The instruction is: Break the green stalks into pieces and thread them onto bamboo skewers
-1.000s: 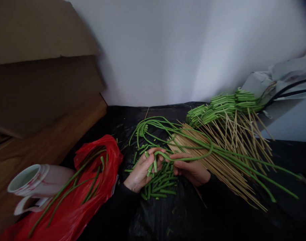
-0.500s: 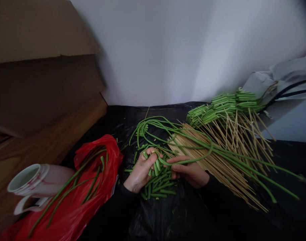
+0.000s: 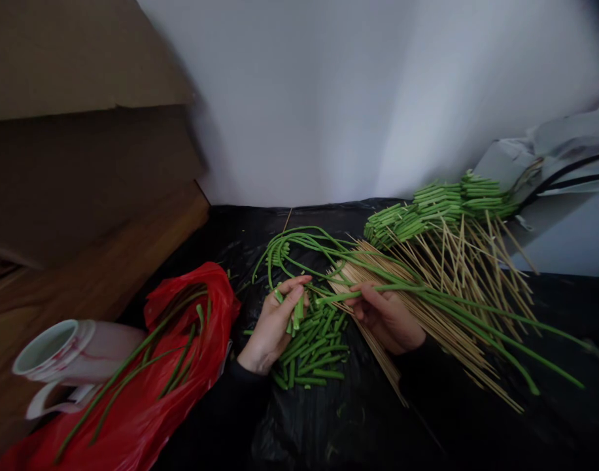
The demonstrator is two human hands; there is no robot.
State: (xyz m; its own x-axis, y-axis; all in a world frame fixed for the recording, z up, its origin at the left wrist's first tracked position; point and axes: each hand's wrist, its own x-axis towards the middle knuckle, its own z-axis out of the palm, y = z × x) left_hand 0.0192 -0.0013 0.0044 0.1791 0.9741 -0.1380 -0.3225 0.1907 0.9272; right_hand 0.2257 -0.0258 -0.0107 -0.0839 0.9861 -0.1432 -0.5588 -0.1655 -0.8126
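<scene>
My left hand [image 3: 274, 320] is closed around several short cut pieces of green long bean [image 3: 298, 313]. In my right hand [image 3: 388, 317], thumb and fingers pinch a long bean [image 3: 339, 297], its cut end pointing toward the left hand with a small gap between. Beneath the hands lies a pile of short bean pieces [image 3: 314, 356]. More whole long beans [image 3: 480, 327] curve behind the hands and stretch to the right. Thin wooden skewers [image 3: 441, 347] lie under and beside my right hand.
Skewered bean pieces [image 3: 439, 206] are stacked at the back right, by a pale bag [image 3: 569, 150]. A red plastic bag [image 3: 182, 405] with long beans lies at left, next to a white mug [image 3: 93, 350]. Black plastic sheeting [image 3: 319, 432] covers the surface before a white wall [image 3: 299, 98].
My right hand has moved right and slightly up, away from my left hand. The bean it pinches no longer loops back and its end has come apart from the left hand's pieces.
</scene>
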